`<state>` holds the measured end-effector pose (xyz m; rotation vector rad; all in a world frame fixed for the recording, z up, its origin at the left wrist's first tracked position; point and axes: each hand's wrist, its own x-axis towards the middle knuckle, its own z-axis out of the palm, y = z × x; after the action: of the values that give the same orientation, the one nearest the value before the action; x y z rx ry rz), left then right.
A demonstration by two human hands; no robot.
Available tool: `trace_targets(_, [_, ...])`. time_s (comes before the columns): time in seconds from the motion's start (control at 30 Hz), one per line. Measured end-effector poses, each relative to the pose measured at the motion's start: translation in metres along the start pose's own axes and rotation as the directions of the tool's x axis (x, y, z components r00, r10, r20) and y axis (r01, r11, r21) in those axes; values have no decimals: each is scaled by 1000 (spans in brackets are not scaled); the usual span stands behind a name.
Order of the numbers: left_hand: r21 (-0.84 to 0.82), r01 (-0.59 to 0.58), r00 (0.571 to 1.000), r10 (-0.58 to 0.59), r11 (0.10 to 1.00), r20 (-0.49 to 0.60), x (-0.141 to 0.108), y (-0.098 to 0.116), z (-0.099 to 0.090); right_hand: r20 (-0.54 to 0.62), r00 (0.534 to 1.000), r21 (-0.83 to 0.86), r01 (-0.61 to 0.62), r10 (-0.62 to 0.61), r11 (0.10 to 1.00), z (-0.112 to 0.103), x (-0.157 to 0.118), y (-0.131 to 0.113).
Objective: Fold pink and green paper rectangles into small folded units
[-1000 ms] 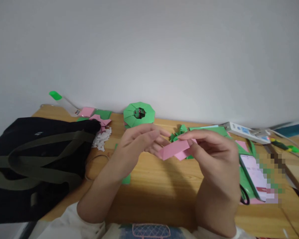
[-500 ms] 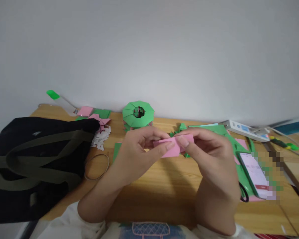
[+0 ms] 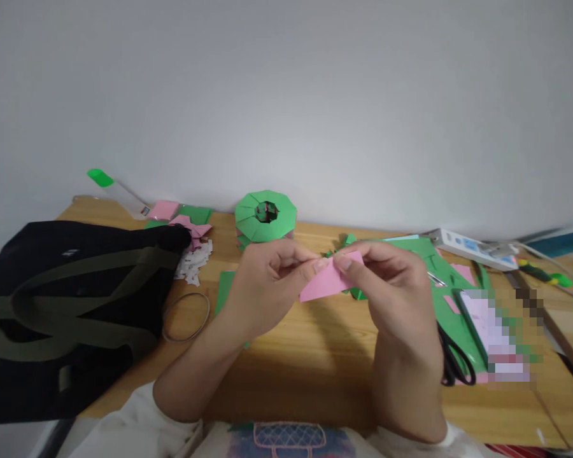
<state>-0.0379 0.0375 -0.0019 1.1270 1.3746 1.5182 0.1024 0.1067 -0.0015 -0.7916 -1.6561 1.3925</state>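
A small pink paper (image 3: 328, 282) is held up over the wooden table, its long edge slanting up to the right. My left hand (image 3: 272, 286) pinches its upper left part between thumb and fingers. On the right side my right hand (image 3: 391, 286) pinches the same paper, with the thumb on its near face. Both thumbs are close together. Behind my hands stands a round folded green paper piece (image 3: 248, 222) with a hole in its top. Small green folded pieces (image 3: 358, 294) lie partly hidden behind the pink paper.
A black bag (image 3: 76, 318) covers the left side, beside a thin ring (image 3: 187, 340) and white scraps (image 3: 191, 264). On the right are green sheets (image 3: 458, 337), black-handled scissors (image 3: 458, 362), a phone (image 3: 482, 318) and a power strip (image 3: 472, 249).
The pink paper has turned and now shows a slanted, triangular shape. My right hand has shifted slightly left, uncovering more of the scissors.
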Motion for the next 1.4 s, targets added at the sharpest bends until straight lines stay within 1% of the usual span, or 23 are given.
trace_targets(0.1, [66, -47, 999, 48, 997, -19, -1, -1, 1, 19, 1000, -31, 9, -9, 999, 1, 0, 0])
trace_targets(0.2, [120, -84, 996, 86, 989, -13, -2, -2, 2, 2, 999, -42, 38, -38, 998, 1, -3, 0])
trace_targets(0.33, [138, -103, 994, 108, 985, -26, -4, -1, 4, 16, 998, -34, 57, -57, 998, -1, -4, -2])
trace_targets(0.4, [110, -81, 993, 89, 991, -75, -4, -2, 4, 9, 998, -33, 56, -56, 998, -2, -3, -2])
trace_targets(0.5, [35, -53, 980, 59, 998, -189, -1, -3, 4, -18, 999, -34, 41, -41, 999, -5, 0, -2])
trace_targets(0.57, [-15, -58, 973, 53, 998, -226, 1, -4, 3, -22, 999, -33, 42, -43, 999, -7, 1, -2])
trace_targets(0.6, [-34, -61, 974, 53, 998, -219, 2, -5, 3, -28, 998, -29, 51, -51, 998, -7, 1, -1])
trace_targets(0.67, [-49, -56, 985, 47, 997, -164, 3, -5, 1, -54, 995, -31, 78, -80, 996, -7, 0, -1])
trace_targets(0.73, [-25, -61, 993, 58, 998, -99, 2, -4, -1, -68, 990, -51, 119, -122, 992, -7, -1, 0])
trace_targets(0.77, [-3, -72, 995, 72, 997, -63, 1, -3, -1, -57, 988, -63, 141, -144, 988, -7, -2, -1])
trace_targets(0.83, [47, -115, 993, 115, 992, -3, -1, -1, -2, -6, 982, -86, 187, -188, 979, -7, -3, -1])
trace_targets(0.9, [100, -146, 989, 144, 984, 29, -2, 1, -1, 60, 974, -106, 222, -217, 969, -7, -3, -2])
trace_targets(1.0, [154, -178, 984, 178, 972, 15, -3, 2, 0, 140, 963, -138, 251, -232, 958, -7, -3, -3])
trace_targets(1.07, [168, -189, 982, 190, 968, 13, -3, 2, 0, 164, 952, -158, 283, -258, 946, -8, -3, -5])
trace_targets(1.13, [192, -205, 978, 209, 960, 1, -3, 1, -2, 150, 928, -191, 365, -341, 911, -9, -3, -5])
trace_targets(1.17, [211, -215, 974, 225, 953, -23, -4, 1, -2, 130, 910, -220, 413, -393, 884, -10, -3, -6])
trace_targets(1.23, [222, -209, 966, 236, 952, -104, -5, 2, -4, 91, 854, -308, 514, -513, 801, -12, -4, -6])
trace_targets(1.27, [193, -190, 967, 217, 963, -133, -5, 2, -5, 78, 817, -364, 558, -572, 746, -12, -4, -6])
trace_targets(1.3, [143, -159, 975, 178, 977, -134, -6, 3, -6, 76, 775, -418, 596, -627, 686, -13, -4, -5])
trace_targets(1.33, [84, -129, 984, 138, 988, -110, -7, 4, -6, 82, 731, -462, 630, -677, 624, -13, -4, -5])
trace_targets(1.37, [28, -100, 992, 101, 995, -70, -7, 5, -6, 100, 693, -490, 659, -714, 571, -13, -4, -4])
trace_targets(1.4, [-18, -76, 997, 76, 997, -29, -7, 6, -6, 127, 665, -505, 681, -736, 529, -13, -4, -4])
